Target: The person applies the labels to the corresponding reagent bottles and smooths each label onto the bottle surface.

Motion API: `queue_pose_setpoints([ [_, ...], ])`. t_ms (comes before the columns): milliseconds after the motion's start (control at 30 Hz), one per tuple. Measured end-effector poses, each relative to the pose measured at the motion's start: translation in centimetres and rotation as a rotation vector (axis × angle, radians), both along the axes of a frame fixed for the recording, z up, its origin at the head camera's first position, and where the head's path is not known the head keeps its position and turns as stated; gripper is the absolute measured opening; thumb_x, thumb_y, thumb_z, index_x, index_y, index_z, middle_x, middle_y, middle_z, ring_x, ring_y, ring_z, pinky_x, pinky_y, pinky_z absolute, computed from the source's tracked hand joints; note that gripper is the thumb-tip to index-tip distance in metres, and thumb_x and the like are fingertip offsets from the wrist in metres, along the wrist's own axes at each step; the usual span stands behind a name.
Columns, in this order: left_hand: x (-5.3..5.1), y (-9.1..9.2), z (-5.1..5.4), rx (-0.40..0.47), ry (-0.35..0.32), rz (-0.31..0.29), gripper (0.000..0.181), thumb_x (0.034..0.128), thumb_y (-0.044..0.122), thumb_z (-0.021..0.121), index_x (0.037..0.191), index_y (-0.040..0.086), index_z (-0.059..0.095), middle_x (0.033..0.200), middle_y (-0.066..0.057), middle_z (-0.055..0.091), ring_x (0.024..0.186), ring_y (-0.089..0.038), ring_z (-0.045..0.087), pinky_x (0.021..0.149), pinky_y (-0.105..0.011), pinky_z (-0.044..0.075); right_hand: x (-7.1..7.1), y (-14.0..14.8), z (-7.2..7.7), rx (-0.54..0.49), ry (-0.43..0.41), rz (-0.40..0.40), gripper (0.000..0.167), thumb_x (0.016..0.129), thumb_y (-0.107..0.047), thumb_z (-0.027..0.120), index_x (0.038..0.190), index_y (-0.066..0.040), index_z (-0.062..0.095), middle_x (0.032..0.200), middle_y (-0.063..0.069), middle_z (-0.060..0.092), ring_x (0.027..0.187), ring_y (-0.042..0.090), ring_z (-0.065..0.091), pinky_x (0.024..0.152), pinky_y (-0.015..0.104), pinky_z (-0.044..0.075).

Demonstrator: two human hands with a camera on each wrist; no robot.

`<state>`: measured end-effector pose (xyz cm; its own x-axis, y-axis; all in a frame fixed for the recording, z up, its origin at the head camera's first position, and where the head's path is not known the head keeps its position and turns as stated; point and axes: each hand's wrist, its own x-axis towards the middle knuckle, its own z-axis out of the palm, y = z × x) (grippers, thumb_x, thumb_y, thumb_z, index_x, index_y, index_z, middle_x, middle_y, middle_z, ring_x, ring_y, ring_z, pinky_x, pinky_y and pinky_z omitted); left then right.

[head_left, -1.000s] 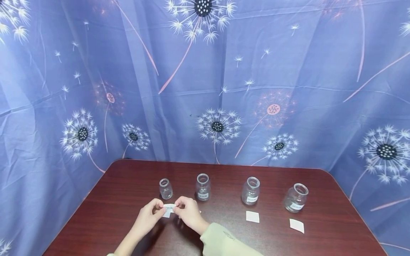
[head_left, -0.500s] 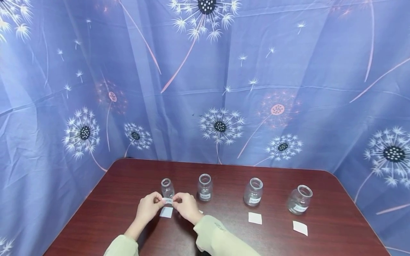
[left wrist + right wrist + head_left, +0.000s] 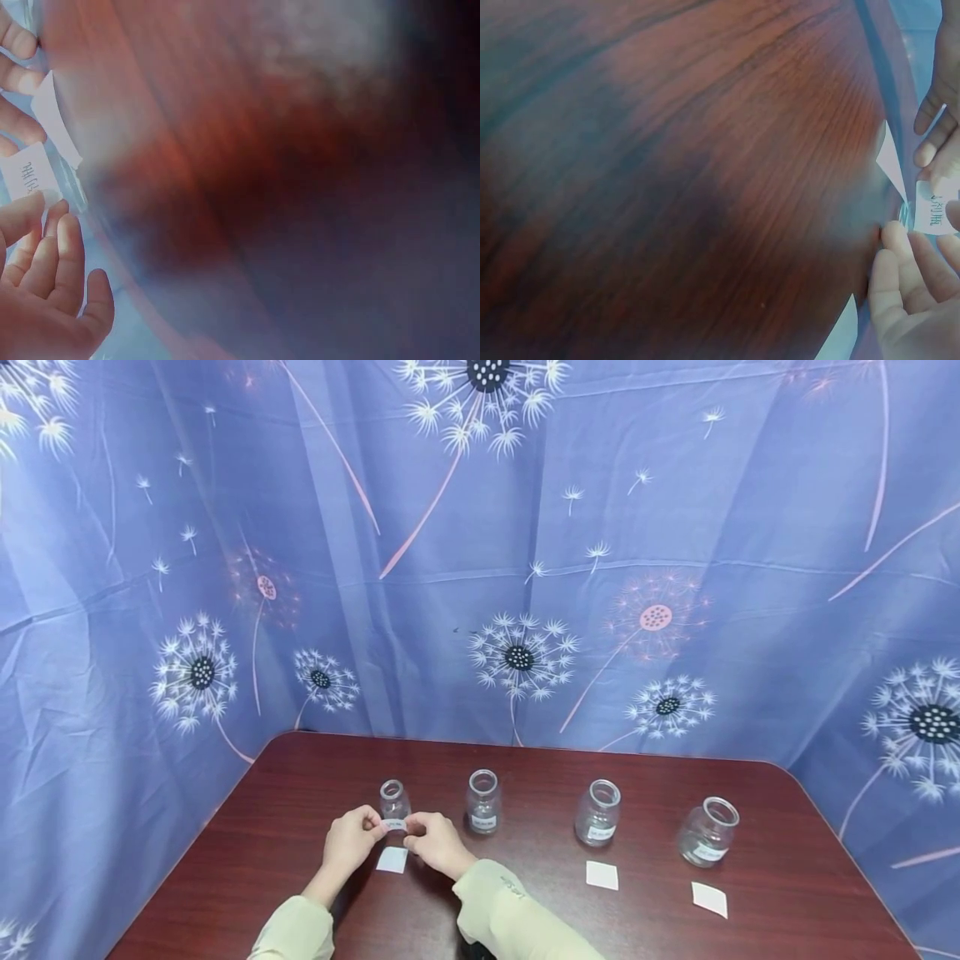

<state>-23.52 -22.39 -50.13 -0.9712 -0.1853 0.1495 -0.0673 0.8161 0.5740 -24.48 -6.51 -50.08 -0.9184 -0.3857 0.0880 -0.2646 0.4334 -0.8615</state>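
Note:
A small white label (image 3: pixel 393 824) with handwritten marks spans between both hands, against or just in front of the smallest glass jar (image 3: pixel 393 797). Its left end is pinched by my left hand (image 3: pixel 348 845), thumb against fingertips. My right hand (image 3: pixel 439 843) pinches the other end. Dark writing shows on the label (image 3: pixel 28 176) in the left wrist view; in the right wrist view part of the label (image 3: pixel 932 208) is covered by fingertips. Whether it touches the glass I cannot tell. A square of white paper (image 3: pixel 392 860) lies on the table below the hands.
Three more open glass jars stand rightward in a row: one jar (image 3: pixel 483 797), another jar (image 3: pixel 598 810) and the widest jar (image 3: pixel 707 835), each with a white label. Two white paper squares lie before the last two: one square (image 3: pixel 602 875), one square (image 3: pixel 709 899). A blue curtain (image 3: pixel 450 610) hangs behind the table.
Both hands have carried the label forward, off the area above the paper square and up to the front of the smallest jar. The paper square now lies uncovered. The head view has shifted slightly.

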Motion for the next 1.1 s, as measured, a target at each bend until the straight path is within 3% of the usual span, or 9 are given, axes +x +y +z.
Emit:
queue_pose_setpoints([
  [267,-0.27,-0.03,0.13,-0.003,0.006,0.026,0.016,0.0687,0.022,0.07,0.063,0.017,0.055,0.058,0.006,0.056,0.055,-0.011,0.047,0.051,-0.028,0.034,-0.18,0.18,0.17,0.019,0.004,0.01,0.034,0.074,-0.008,0.06,0.107,0.001,0.06,0.095,0.011,0.067,0.089,0.016,0.063,0.076,0.023,0.046],
  [733,-0.53,0.11,0.22,-0.032,-0.016,0.041,0.015,0.0704,0.023,0.069,0.065,0.018,0.055,0.061,0.006,0.058,0.057,-0.014,0.05,0.05,-0.03,0.035,-0.15,0.32,0.04,0.002,-0.007,0.03,0.034,0.074,-0.008,0.061,0.107,0.001,0.06,0.101,0.011,0.065,0.094,0.017,0.061,0.08,0.026,0.046],
  [1100,-0.45,0.17,0.12,-0.056,0.005,0.037,0.017,0.0695,0.026,0.07,0.068,0.018,0.055,0.063,0.006,0.06,0.055,-0.012,0.05,0.047,-0.029,0.033,-0.12,0.39,-0.21,-0.013,-0.02,0.047,0.038,0.074,-0.008,0.061,0.111,0.0,0.058,0.105,0.012,0.064,0.099,0.019,0.059,0.084,0.03,0.045],
])
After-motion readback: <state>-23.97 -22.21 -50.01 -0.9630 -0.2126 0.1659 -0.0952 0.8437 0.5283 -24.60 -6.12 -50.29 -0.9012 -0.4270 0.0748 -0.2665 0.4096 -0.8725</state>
